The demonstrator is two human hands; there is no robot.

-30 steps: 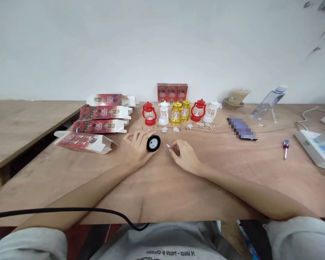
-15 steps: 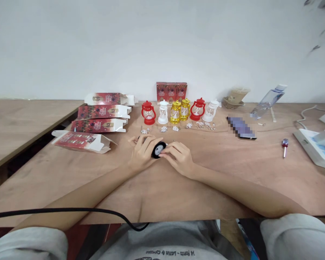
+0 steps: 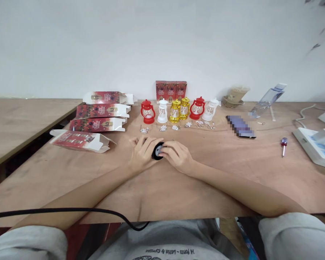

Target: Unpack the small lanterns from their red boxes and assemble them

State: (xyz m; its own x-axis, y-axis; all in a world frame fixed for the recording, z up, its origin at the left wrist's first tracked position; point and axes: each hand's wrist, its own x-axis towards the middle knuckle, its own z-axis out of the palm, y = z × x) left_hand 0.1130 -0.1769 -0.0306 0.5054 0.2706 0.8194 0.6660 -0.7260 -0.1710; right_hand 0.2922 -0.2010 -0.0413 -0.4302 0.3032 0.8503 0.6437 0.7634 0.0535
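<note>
My left hand is wrapped around a black lantern lying on its side, most of its body hidden by the fingers. Its round base, a black rim with a grey inside, faces toward my right. My right hand has its fingertips pressed together at the grey inside of that base; anything between them is too small or hidden. Just beyond my hands stands a row of small lanterns: red, white and gold ones among them. Small piles of white and metal parts lie in front of the row.
Open red printed boxes lie at the left, and upright red boxes stand against the wall. To the right are a phone, a screwdriver, a tilted water bottle, a drink cup and a white device. A black cable crosses near me.
My right fingers have moved slightly inward and cover more of the lantern's base. My left hand keeps its hold on the lantern. The view has shifted a little.
</note>
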